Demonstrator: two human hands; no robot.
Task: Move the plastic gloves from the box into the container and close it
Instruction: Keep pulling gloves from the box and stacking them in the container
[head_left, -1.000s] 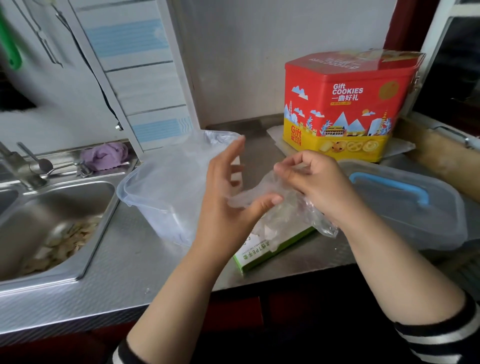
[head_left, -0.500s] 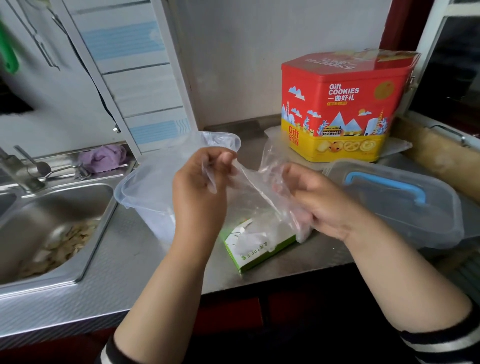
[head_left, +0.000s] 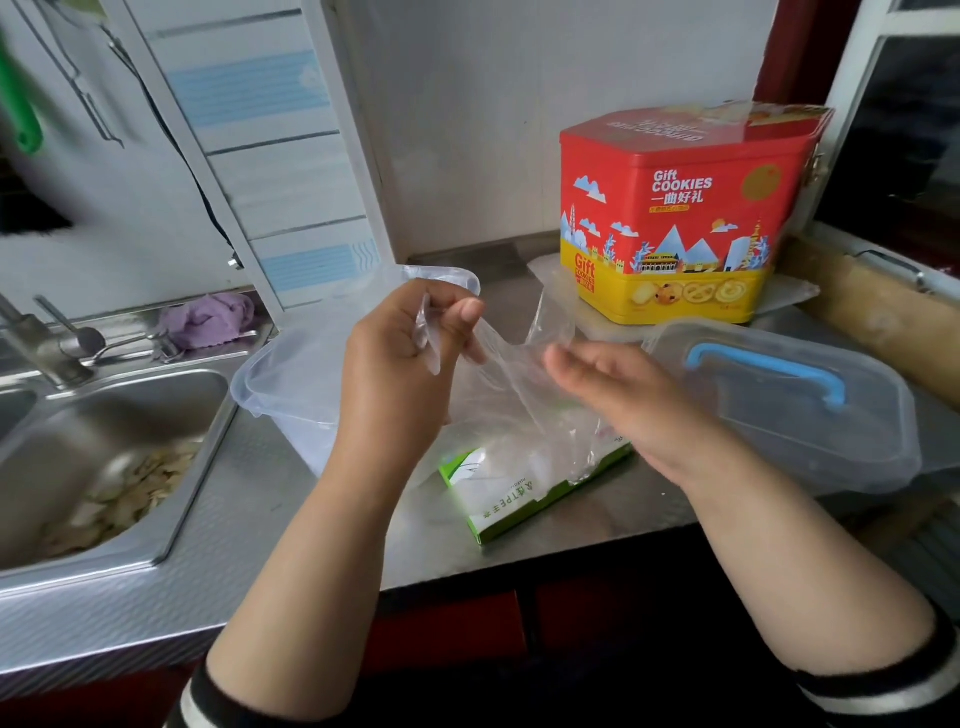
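Nearest, at the front edge of the counter (head_left: 218, 551): green box (head_left: 524, 499) lying flat, long axis running left-front to right-back, clear film spilling from its top opening.

Directly above the box: plastic glove (head_left: 511, 384), thin and see-through, stretched between both hands, long axis running roughly left to right and sagging toward the box at its lower end. Not yet free of the box, judging by the film trailing into the opening.

Left hand (head_left: 400, 374): fingers curled, thumb and forefinger pinching one end of the glove, raised over the container's near right corner.

Right hand (head_left: 618, 389): fingers straight and relaxed, palm turned up-left, glove film draped against it; no pinch visible.

Behind the left hand: open clear container (head_left: 291, 379), set on the counter beside the sink (head_left: 104, 447), directly left of and behind the glove. Contents not discernible through the walls.

Right of the right hand: clear lid (head_left: 810, 415) with blue handle, lying apart from the container toward the counter's right edge.

Farthest, at the back right corner: red cookie tin (head_left: 675, 218).

Judgement: left hand nearer the container and already gripping; short carry left and back into the opening indicated. Lid nearer the right hand for closing.
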